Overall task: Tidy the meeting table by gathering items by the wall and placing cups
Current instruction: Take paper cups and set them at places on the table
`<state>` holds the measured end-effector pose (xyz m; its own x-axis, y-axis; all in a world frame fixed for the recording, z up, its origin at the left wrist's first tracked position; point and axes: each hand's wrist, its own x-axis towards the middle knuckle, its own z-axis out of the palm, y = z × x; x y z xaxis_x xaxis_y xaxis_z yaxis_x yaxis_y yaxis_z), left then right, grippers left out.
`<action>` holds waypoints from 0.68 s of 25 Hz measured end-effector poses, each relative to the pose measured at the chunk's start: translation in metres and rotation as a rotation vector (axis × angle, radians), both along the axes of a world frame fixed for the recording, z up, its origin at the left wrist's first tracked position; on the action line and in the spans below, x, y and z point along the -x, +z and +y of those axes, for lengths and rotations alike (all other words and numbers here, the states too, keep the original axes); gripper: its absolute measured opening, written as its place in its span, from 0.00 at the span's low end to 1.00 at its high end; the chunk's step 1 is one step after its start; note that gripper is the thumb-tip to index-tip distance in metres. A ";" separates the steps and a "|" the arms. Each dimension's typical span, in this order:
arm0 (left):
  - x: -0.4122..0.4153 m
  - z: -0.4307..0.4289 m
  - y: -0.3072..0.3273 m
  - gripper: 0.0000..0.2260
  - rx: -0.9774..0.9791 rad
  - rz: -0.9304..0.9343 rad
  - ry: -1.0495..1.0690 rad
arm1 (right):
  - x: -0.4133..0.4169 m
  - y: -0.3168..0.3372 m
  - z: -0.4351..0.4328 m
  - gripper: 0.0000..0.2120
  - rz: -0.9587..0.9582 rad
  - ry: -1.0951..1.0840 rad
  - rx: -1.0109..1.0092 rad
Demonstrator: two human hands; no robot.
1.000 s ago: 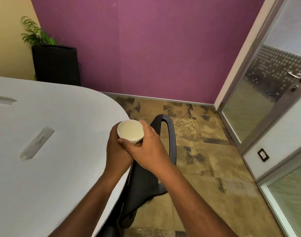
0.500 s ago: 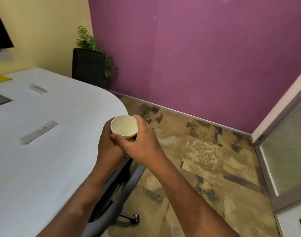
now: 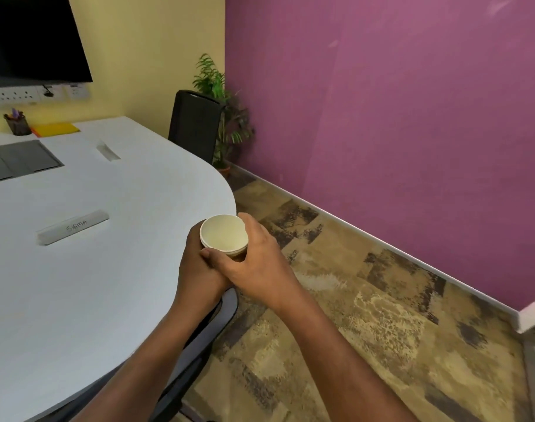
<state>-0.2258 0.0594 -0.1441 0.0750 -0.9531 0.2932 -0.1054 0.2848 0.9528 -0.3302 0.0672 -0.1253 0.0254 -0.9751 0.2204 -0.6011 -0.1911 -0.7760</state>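
Note:
A stack of cream paper cups [image 3: 224, 234] is held upright over the rounded edge of the white meeting table [image 3: 77, 284]. My left hand [image 3: 197, 269] wraps the stack from the left and below. My right hand [image 3: 257, 257] grips it from the right, thumb across the front. The top cup looks empty inside. Against the yellow wall at the table's far end stand a dark pen holder [image 3: 17, 123] and a yellow folder [image 3: 55, 129].
A name card [image 3: 73, 227] lies near my hands and another name card [image 3: 108, 150] lies farther back. A grey cable hatch [image 3: 16, 161] sits in the tabletop. A black chair [image 3: 194, 126], a potted plant [image 3: 220, 99], a wall screen [image 3: 32, 38] and a chair [image 3: 205, 324] below my arms surround the table.
My view has swung left, bringing the screen, pen holder and folder into sight while the glass door has left the frame. Both hands keep the same grip on the cups.

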 end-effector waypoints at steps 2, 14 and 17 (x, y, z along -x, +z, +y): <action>0.021 -0.022 0.000 0.17 -0.014 0.003 0.063 | 0.020 -0.002 -0.027 0.40 -0.006 0.036 -0.033; 0.049 -0.133 -0.014 0.23 -0.091 -0.156 0.412 | 0.056 -0.014 -0.178 0.23 -0.264 0.423 -0.099; 0.062 -0.167 -0.015 0.23 -0.101 -0.157 0.497 | 0.065 -0.021 -0.220 0.25 -0.308 0.483 -0.096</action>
